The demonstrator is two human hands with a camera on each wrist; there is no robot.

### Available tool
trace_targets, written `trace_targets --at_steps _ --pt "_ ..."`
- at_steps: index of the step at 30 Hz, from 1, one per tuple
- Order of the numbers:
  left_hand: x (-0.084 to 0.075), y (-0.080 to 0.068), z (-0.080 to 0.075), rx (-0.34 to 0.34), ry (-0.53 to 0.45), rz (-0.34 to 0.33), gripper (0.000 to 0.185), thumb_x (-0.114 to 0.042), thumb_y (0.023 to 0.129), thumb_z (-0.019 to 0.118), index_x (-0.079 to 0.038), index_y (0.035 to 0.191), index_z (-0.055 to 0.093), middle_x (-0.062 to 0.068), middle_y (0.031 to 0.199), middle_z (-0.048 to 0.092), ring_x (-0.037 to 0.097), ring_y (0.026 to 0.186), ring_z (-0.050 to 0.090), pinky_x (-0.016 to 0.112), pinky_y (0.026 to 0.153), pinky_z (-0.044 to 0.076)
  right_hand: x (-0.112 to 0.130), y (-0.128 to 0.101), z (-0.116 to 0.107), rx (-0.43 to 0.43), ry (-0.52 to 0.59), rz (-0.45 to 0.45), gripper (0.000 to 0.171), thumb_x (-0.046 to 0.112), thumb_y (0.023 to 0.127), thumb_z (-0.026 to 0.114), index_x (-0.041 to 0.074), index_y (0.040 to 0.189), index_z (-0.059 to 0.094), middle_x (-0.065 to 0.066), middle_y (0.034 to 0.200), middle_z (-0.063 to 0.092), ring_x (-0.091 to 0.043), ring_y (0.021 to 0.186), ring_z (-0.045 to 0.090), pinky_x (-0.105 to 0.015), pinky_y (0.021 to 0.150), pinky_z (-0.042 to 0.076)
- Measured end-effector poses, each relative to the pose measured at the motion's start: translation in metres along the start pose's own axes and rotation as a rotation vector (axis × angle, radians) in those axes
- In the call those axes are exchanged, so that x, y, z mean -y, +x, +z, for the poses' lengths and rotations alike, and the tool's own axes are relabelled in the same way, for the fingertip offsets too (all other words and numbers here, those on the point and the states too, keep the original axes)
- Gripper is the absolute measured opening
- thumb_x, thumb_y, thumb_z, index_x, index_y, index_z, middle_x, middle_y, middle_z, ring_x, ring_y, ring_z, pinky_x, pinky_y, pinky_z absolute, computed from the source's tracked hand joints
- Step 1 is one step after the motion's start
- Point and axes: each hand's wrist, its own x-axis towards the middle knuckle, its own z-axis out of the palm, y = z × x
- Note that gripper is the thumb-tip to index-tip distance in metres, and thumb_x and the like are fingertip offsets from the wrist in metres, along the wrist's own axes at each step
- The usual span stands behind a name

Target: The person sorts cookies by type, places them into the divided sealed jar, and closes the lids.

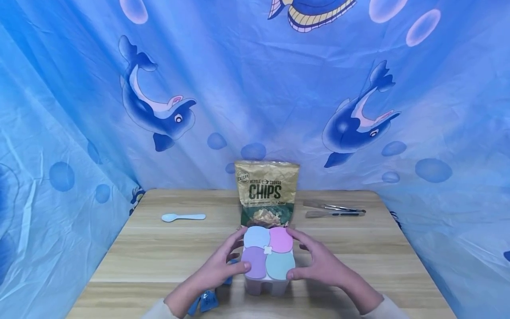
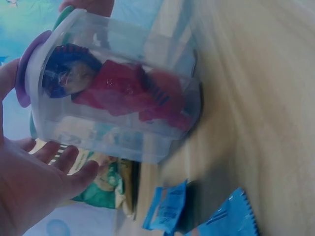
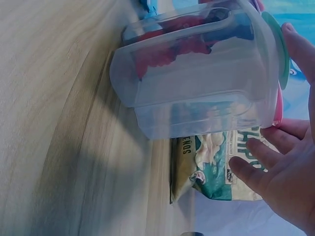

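A clear plastic snack container (image 2: 167, 54) stands on the wooden table, with red and blue wrapped packets (image 2: 118, 88) showing through its wall. Its lid (image 1: 268, 266) has four round flaps in light blue, pink, purple and teal around a small white centre. My left hand (image 1: 219, 268) grips the lid's left side, thumb at the purple flap, forefinger at the far edge by the blue one. On the opposite side my right hand (image 1: 320, 266) holds the lid, thumb at the teal flap and forefinger by the pink. The other fingers of both hands spread beside the container.
Right behind the container stands a bag of chips (image 1: 266, 190). A light blue spoon (image 1: 183, 217) lies at the back left, and tongs (image 1: 334, 212) at the back right. Several blue wrapped packets (image 1: 208, 301) lie near my left forearm. A blue curtain (image 1: 259, 88) hangs behind the table.
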Motion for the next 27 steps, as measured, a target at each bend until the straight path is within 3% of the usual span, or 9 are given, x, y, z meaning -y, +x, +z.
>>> trace_targets --at_steps 5,11,19,27 --pt "0.002 0.0 0.0 0.017 -0.058 -0.02 0.079 -0.022 0.1 0.066 -0.017 0.164 0.02 0.013 0.167 0.026 0.04 0.148 0.034 0.057 0.117 0.034 0.002 0.0 -0.001 0.009 0.013 0.059 0.103 0.036 0.076 0.092 0.012 0.159 0.036 -0.006 0.163 0.04 -0.034 0.147 0.041 -0.064 0.11 0.042" --pt "0.003 0.001 -0.002 0.034 -0.093 -0.05 0.076 -0.025 0.102 0.064 -0.018 0.164 0.02 0.014 0.167 0.026 0.041 0.15 0.031 0.064 0.119 0.029 0.003 0.0 -0.001 0.013 0.036 0.08 0.103 0.035 0.075 0.093 0.017 0.159 0.036 -0.005 0.163 0.04 -0.035 0.145 0.043 -0.064 0.109 0.043" --pt "0.01 -0.002 0.003 0.004 -0.064 0.041 0.079 -0.019 0.102 0.064 -0.009 0.164 0.017 0.016 0.169 0.023 0.045 0.148 0.032 0.068 0.117 0.028 0.002 0.001 -0.001 0.015 0.051 0.071 0.104 0.033 0.075 0.093 0.017 0.16 0.035 -0.007 0.161 0.043 -0.032 0.144 0.045 -0.059 0.109 0.045" --pt "0.009 -0.001 0.001 -0.004 -0.071 0.008 0.08 -0.018 0.1 0.067 -0.008 0.164 0.02 0.017 0.168 0.025 0.046 0.148 0.034 0.069 0.117 0.027 -0.008 0.0 0.002 0.016 0.152 0.024 0.102 0.023 0.076 0.093 0.021 0.16 0.033 -0.01 0.161 0.041 -0.036 0.139 0.05 -0.051 0.106 0.051"
